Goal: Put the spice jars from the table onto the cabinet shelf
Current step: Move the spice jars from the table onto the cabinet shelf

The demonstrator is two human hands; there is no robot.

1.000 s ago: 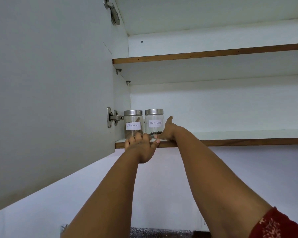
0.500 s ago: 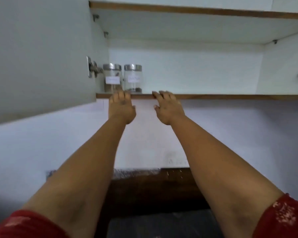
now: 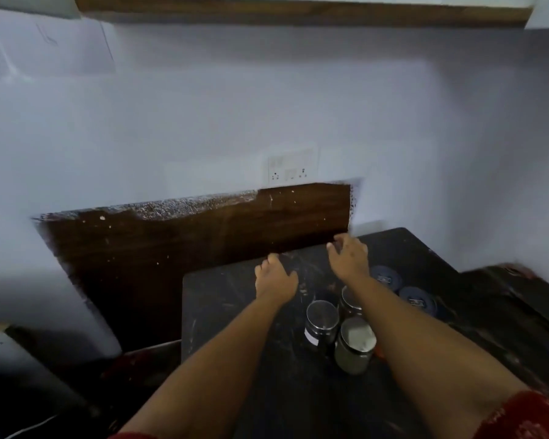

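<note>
Left hand (image 3: 274,278) spread loose over the dark table (image 3: 222,299), fingers slack, grasping nothing. Right hand (image 3: 349,256) beside it, a little farther toward the wall, fingers parted and empty too, hovering near the table's back edge. Between the two forearms, nearer the body than both hands, three spice jars standing upright with shiny metal lids: one with a white label (image 3: 320,321) just right of the left wrist, one close against the right forearm (image 3: 349,301) and partly hidden by it, one nearest the body (image 3: 355,345). All three close together, touching or nearly so; blur prevents saying which. Right of the right forearm, two dark round discs (image 3: 417,301) lying flat. Beyond the fingertips, a brown board (image 3: 203,236) against the wall, a white socket plate (image 3: 290,169) above it. Cabinet shelf edge (image 3: 298,11) high overhead.
</note>
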